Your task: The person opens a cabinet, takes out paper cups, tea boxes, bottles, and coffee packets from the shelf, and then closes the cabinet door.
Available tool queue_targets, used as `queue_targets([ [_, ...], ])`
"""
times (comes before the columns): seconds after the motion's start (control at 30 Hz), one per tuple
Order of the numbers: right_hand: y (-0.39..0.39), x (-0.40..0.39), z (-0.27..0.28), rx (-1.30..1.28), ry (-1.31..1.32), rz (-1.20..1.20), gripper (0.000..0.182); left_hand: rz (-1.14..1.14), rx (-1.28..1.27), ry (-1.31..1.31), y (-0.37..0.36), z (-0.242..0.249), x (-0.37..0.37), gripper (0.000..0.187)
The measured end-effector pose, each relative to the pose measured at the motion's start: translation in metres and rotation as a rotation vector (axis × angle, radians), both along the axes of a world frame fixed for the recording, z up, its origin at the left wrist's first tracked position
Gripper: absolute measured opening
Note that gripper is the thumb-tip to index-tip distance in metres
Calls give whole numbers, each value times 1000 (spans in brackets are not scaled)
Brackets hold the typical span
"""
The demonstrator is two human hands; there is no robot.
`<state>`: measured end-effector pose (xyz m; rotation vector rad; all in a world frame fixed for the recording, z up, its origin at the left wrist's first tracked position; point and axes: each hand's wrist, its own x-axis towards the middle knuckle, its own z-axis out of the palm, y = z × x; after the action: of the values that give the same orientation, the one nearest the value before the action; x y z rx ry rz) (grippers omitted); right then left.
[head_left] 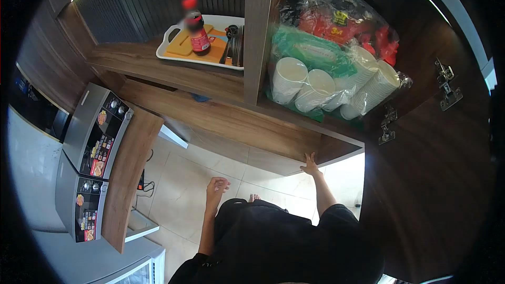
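Cabinet edge (294,164), stiff and heavy we judge, takes our right hand (310,166) with fingers spread flat; left hand (216,186) at nine o'clock curls loosely, empty.

Wooden shelf (173,71) bearing a white tray (173,55); cupboard shelf (315,121) beside it, stacked with paper cups (288,76), a green packet (310,52) and a red bag (336,18).
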<state>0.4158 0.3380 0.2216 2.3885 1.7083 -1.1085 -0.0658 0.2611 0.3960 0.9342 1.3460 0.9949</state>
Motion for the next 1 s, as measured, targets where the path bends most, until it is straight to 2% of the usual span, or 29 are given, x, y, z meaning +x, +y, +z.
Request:
queue_targets([
  [0.13, -4, 2, -1, 27, 54, 3, 103, -6, -5, 6, 0, -2, 0, 16],
  [0.33, -14, 6, -21, 202, 18, 74, 100, -23, -17, 6, -1, -5, 2, 19],
  [0.43, -20, -6, -8, 186, 45, 24, 96, -26, -28, 13, -3, 0, 5, 20],
  [0.63, -58, -52, -15, 342, 65, -87, 87, -47, -46, -11, -6, -12, 12, 22],
  [0.67, -66, -63, -14, 291, 72, -111, 86, -56, -45, -13, -6, -13, 14, 22],
  [0.7, -77, -75, -20, 338, 32, -84, 89, -65, -44, -16, -4, -12, 17, 21],
  [0.73, -80, -76, -27, 8, 182, -157, 101, -75, -43, -19, -2, -11, 21, 21],
  [0.77, -97, -84, -34, 137, 321, -64, 105, -86, -22, -13, -1, -11, 26, 21],
  [0.8, -104, -91, -34, 73, 261, 48, 101, -97, 1, -7, 1, -9, 31, 22],
  [0.83, -106, -103, -27, 105, 345, 72, 81, -107, 28, 1, 7, -3, 37, 22],
  [0.87, -103, -110, -17, 164, 519, -2, 67, -119, 129, 46, 15, 5, 44, 24],
  [0.9, -102, -122, 16, 224, 696, -69, 54, -124, 234, 93, 24, 26, 55, 26],
  [1.0, -77, -147, 113, 658, 674, -227, 36, -154, 627, 368, 50, 99, 84, 36],
])
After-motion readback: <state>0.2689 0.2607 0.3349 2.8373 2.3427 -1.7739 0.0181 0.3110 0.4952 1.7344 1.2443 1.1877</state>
